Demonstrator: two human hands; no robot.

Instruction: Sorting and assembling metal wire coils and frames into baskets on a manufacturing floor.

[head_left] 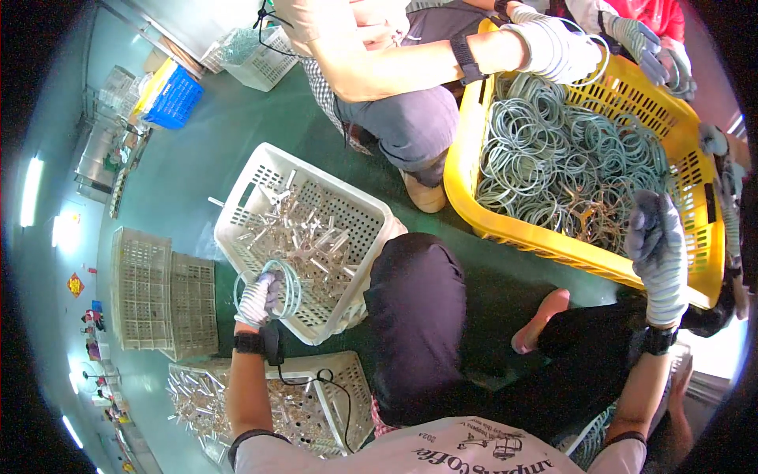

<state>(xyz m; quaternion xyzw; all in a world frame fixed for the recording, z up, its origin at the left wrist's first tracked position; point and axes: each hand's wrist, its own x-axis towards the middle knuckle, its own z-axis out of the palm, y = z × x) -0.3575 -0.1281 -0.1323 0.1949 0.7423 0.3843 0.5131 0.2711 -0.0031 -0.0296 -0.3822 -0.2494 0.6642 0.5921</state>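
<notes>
Gripping rings (296, 287), left hand (259, 300) upright, left of centre, by white crate (328, 178) | right hand (658, 237) fingers-up, right of frame, cannot tell whether grasping | rings pale, thin, round, loosely bunched

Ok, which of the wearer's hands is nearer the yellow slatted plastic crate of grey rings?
Right. The right hand appears over the near edge of the yellow crate; the left hand, holding pale rings, is farther left, by the white perforated plastic crate.
</notes>
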